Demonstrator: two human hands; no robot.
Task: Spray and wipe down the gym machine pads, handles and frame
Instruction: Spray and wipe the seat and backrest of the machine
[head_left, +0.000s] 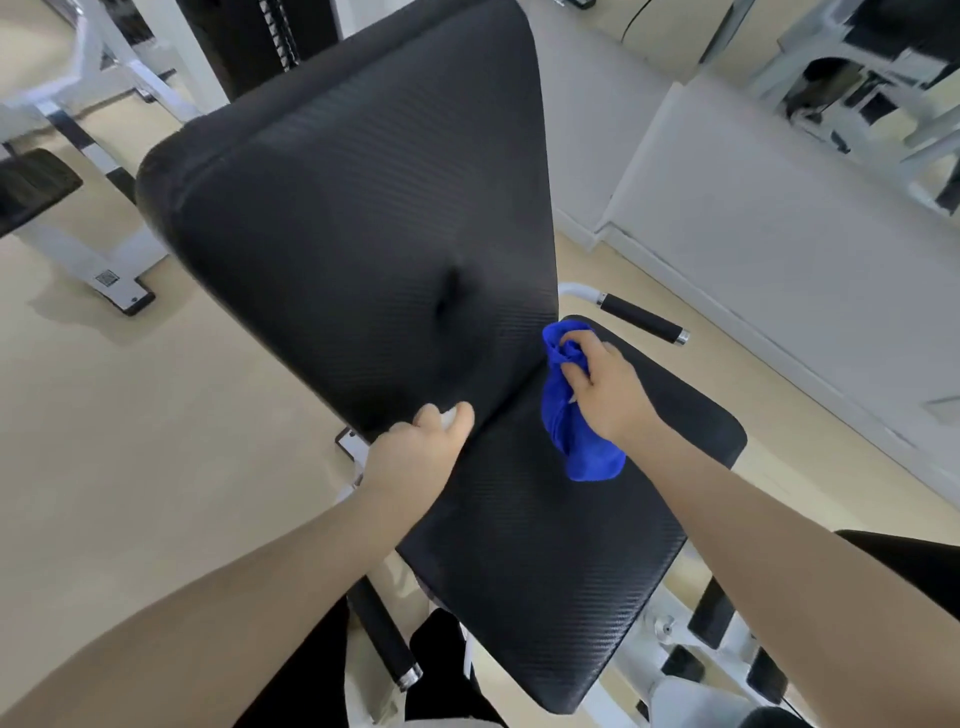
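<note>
The black back pad (363, 218) slopes up and away from me, and the black seat pad (545, 545) lies below it. My right hand (602, 395) grips a bunched blue cloth (563, 426) and holds it on the seat pad, right at the seam where the two pads meet. My left hand (415, 452) sits at the lower left corner of the back pad. Its fingers curl round a small white object (449, 415), which is mostly hidden by the hand.
A black-grip handle (641, 317) on a white frame sticks out to the right of the seat, and another handle (384, 639) lies lower left. White machine frames (98, 249) stand on the beige floor at left. A white wall base runs along the right.
</note>
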